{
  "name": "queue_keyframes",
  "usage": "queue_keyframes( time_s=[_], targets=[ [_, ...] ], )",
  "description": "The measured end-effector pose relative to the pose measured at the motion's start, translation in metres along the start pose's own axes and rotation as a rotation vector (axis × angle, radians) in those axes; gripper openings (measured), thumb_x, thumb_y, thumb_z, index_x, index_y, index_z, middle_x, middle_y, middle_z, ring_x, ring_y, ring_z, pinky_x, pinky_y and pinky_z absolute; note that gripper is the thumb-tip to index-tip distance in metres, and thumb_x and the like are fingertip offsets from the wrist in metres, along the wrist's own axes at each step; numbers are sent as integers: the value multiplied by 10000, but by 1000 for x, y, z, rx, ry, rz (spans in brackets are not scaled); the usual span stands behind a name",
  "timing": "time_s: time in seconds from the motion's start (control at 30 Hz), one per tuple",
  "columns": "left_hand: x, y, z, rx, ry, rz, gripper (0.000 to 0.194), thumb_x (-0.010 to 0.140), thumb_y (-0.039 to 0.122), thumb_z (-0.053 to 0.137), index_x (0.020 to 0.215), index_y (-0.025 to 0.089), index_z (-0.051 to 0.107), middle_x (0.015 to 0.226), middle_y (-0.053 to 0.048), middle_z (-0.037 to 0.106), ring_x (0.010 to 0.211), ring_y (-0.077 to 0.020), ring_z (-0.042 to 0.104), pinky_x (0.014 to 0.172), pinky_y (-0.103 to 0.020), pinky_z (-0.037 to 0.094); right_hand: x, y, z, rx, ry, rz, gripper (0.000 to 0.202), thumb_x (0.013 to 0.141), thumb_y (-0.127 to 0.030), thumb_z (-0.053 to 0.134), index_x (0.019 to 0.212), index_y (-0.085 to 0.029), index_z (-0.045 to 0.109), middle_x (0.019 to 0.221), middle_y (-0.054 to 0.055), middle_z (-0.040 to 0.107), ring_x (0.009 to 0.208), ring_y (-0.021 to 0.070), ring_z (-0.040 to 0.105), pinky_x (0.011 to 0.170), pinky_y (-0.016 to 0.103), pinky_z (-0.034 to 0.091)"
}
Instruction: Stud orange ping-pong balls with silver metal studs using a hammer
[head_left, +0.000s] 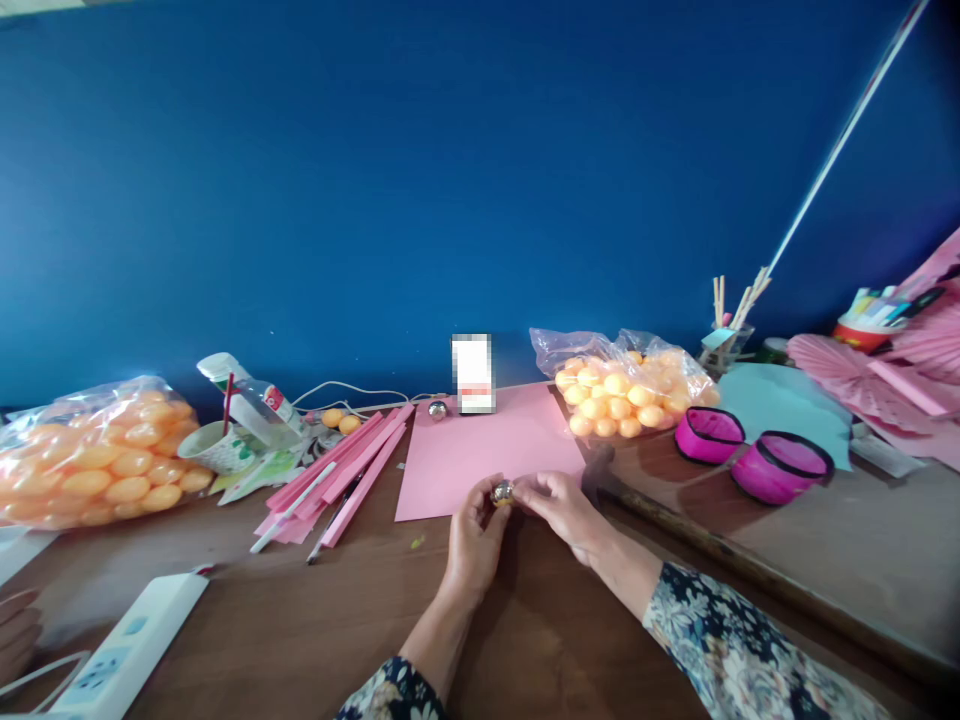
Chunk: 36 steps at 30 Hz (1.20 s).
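Observation:
Between my two hands, near the front edge of a pink sheet of paper (487, 450), is a small shiny silver ball (502, 492). My left hand (478, 535) is closed around it with thumb and fingers. From the other side, the fingertips of my right hand (556, 507) pinch at the same ball. Part of it is hidden by the fingers, and a yellowish tint shows at its lower side. A second silver ball (438, 409) lies on the paper's far left corner, beside an upright phone-like object (473, 375) with a blurred screen.
Left are a bag of orange balls (112, 470), a paper cup (217, 447), a plastic bottle (259, 405), pink paper strips (352, 465), a power strip (127, 650) and another person's hand (19, 635). Right are another ball bag (615, 390), magenta bands (780, 470) and pink paper fans (847, 385).

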<state>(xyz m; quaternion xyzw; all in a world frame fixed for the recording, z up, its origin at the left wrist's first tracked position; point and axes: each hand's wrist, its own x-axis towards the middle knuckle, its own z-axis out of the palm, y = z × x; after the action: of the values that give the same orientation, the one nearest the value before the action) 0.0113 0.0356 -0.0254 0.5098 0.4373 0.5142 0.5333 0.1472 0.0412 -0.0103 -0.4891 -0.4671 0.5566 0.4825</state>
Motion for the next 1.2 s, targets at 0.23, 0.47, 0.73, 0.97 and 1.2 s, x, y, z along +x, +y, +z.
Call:
queue_keyframes(
  time_s=[0.23,0.47,0.73,0.97,1.2],
  targets=[
    [0,-3,0,20,-10,3,358,730,191,577,1082,157,523,1069,-91,605,1009,-197,558,908,-336,415,1,2,0,-42,12,-31,310,685,-423,638,779,-127,644,768,57,674,765,190,597,707,292,450],
    [0,-2,0,18,-5,1,368,720,194,586,1081,151,525,1069,-98,606,1008,-202,559,904,-341,417,0,2,0,-76,26,-45,324,688,-435,631,800,-130,634,782,57,674,778,193,603,709,287,456],
    [-2,1,1,8,-3,5,359,715,215,601,1065,154,546,1042,-93,624,991,-201,572,903,-341,421,2,8,0,-123,46,-71,303,696,-432,616,794,-145,615,777,47,666,765,191,601,696,297,460],
    [-2,6,4,-118,-21,-46,400,719,270,615,1095,157,540,1106,-105,608,1031,-213,557,913,-344,414,1,5,2,41,53,-49,243,674,-378,645,770,-161,594,757,24,652,756,176,600,710,287,464],
    [-2,11,3,-20,-17,-33,348,722,317,609,1022,146,562,1009,-112,645,972,-221,589,872,-349,441,-6,1,4,-137,73,-162,131,755,-293,564,787,-168,592,774,20,633,759,161,583,719,276,456]
  ],
)
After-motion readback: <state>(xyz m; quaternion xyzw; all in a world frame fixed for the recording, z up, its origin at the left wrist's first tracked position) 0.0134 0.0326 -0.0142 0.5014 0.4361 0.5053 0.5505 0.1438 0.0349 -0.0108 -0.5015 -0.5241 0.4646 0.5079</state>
